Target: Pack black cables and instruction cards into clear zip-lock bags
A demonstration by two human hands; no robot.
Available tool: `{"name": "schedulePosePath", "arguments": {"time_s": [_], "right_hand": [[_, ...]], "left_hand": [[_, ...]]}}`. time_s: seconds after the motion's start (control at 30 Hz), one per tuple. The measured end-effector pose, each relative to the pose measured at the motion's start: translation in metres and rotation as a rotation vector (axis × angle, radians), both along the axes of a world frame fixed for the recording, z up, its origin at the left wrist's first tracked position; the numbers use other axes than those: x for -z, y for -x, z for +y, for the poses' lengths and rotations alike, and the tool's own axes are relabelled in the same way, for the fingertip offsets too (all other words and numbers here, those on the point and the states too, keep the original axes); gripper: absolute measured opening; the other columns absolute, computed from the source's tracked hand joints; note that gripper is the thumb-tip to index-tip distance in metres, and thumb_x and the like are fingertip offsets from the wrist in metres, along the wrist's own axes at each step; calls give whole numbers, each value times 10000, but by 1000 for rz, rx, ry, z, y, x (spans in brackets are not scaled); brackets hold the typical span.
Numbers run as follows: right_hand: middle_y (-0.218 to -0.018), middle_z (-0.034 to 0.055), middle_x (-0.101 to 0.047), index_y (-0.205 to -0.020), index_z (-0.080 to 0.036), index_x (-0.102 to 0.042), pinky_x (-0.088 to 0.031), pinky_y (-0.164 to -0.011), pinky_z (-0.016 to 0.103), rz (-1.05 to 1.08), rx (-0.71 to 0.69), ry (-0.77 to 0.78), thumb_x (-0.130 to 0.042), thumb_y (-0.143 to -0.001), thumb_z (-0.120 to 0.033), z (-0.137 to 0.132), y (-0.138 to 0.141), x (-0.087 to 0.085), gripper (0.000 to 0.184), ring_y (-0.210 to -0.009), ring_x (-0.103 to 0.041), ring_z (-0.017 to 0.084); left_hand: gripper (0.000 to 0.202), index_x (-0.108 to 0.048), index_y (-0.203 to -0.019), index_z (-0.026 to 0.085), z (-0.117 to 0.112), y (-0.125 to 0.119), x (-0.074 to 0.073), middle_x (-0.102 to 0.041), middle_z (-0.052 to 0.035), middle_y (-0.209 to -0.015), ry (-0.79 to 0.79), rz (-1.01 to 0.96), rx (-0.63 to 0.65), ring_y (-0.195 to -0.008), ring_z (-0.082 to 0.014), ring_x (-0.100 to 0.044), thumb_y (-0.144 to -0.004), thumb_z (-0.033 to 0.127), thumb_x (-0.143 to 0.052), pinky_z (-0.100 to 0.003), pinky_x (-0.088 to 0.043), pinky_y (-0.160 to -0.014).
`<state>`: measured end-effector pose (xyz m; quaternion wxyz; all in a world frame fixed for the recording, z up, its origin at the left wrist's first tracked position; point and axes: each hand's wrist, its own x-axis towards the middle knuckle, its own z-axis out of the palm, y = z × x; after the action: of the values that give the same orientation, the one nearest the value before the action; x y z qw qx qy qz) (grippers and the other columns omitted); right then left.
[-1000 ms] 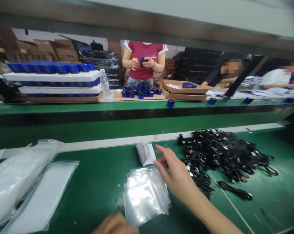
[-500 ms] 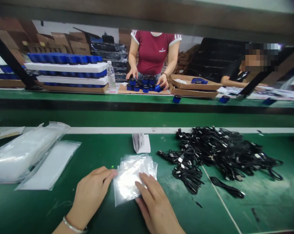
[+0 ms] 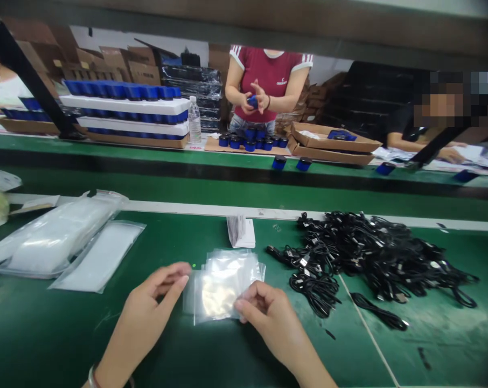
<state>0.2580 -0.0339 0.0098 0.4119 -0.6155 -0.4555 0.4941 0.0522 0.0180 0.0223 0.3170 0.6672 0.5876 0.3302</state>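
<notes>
A loose stack of clear plastic zip bags (image 3: pixel 220 293) lies on the green table in front of me, with edges unevenly overlapped. My right hand (image 3: pixel 268 310) pinches the lower right edge of the top bags between thumb and bent fingers. At the upper left corner of the stack is my left hand (image 3: pixel 159 296), its fingers curved and the thumb slightly apart from them; any contact there is hard to make out. Just behind the bags stands a small block of folded white leaflets (image 3: pixel 242 231).
To the right is a heap of black USB cables (image 3: pixel 361 253), one coiled cable (image 3: pixel 379 312) lying apart. Larger packs of plastic bags (image 3: pixel 66 237) lie left. Beyond a raised ledge, a co-worker (image 3: pixel 268 81) handles a blue-and-black piece; similar pieces (image 3: pixel 279 163) stand on the ledge.
My right hand has gone from lying flat on the bags to pinching their right edge. My left thumb and fingers have parted slightly. The co-worker has lifted a blue piece.
</notes>
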Motion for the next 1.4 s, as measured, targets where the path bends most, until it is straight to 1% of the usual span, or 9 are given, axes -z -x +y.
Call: {"name": "schedulePosePath", "arguments": {"time_s": [0.1,0.23,0.37,0.6,0.77,1.03,1.2,1.3,1.4], "right_hand": [[-516,-26,-551,-609,-162,-554,-399,-477,209,56,54,55,-681,-682,-269,-2,10,3,182,-493,-501,113],[-631,15,-627,-685,-155,-630,-443,-596,229,-4,-106,-89,-520,-842,-264,-9,22,-1,221,-612,-571,134],[-658,18,-640,-724,-153,-641,-442,-597,227,-34,-114,-120,-534,-845,-278,-11,26,-6,203,-619,-570,133],[-636,22,-650,-724,-142,-628,-485,-618,240,289,-83,-24,-647,-761,-415,-5,28,-2,276,-612,-609,133],[-632,19,-637,-717,-136,-624,-485,-628,244,284,-104,-26,-643,-766,-387,-6,27,-2,256,-607,-599,128],[-606,-13,-592,-701,-146,-627,-405,-539,194,-68,-165,-130,-539,-779,-165,-13,25,-3,120,-554,-524,102],[-633,-19,-596,-663,-169,-597,-417,-583,190,-313,-192,-257,-505,-745,-76,-16,23,-5,155,-594,-563,109],[-751,34,-642,-821,-160,-611,-459,-649,235,-435,-122,-336,-490,-792,-129,-20,24,-5,129,-705,-615,161],[-880,92,-664,-1023,-128,-592,-481,-698,275,-524,-133,-418,-452,-798,-126,-24,28,-3,265,-795,-638,204]], "left_hand": [[252,-662,-920,237,-16,-3,1,-710,-8,-867,-174,112,-11,-722,-153,-682,-782,425,-566,-218,-551,-691],[167,-672,-944,284,-36,-14,5,-693,36,-848,-152,68,263,-676,-94,-675,-824,334,-567,-118,-523,-617],[167,-672,-957,280,-39,-20,12,-680,33,-872,-154,1,260,-691,-89,-672,-831,300,-564,-117,-521,-637],[213,-708,-951,266,-36,-22,8,-696,23,-785,32,-40,270,-640,-108,-659,-821,352,-562,-143,-523,-555],[232,-715,-946,253,-36,-24,5,-696,13,-793,202,-155,255,-689,-126,-679,-797,372,-583,-155,-544,-600],[301,-652,-990,222,-35,-27,1,-712,-4,-839,288,-59,299,-771,-148,-683,-830,439,-518,-203,-531,-694],[367,-541,-624,209,-32,-31,-2,-579,35,-562,51,250,390,-515,-117,-558,-904,374,-370,-206,-407,-497],[349,-503,-612,207,-32,-34,4,-556,38,-555,-11,267,377,-496,-109,-533,-905,340,-368,-198,-384,-483],[337,-500,-629,207,-34,-38,11,-560,42,-563,-37,204,375,-492,-99,-537,-913,323,-359,-182,-394,-489]]}}
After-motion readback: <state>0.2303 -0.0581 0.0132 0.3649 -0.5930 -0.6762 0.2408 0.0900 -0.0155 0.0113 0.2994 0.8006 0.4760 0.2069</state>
